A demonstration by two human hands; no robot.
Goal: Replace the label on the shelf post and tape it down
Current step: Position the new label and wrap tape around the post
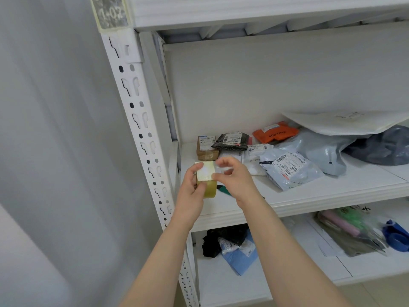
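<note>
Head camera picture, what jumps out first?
Two hands in the middle: the left hand holds a roll of tape and the right hand pinches its loose end. Behind them an orange parcel lies on the shelf, and a taped-over label sits high on the post.

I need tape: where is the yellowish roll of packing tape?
Head view, lower centre: the yellowish roll of packing tape is held in the left hand, the right hand picking at it, before the white middle shelf's left end.
</note>
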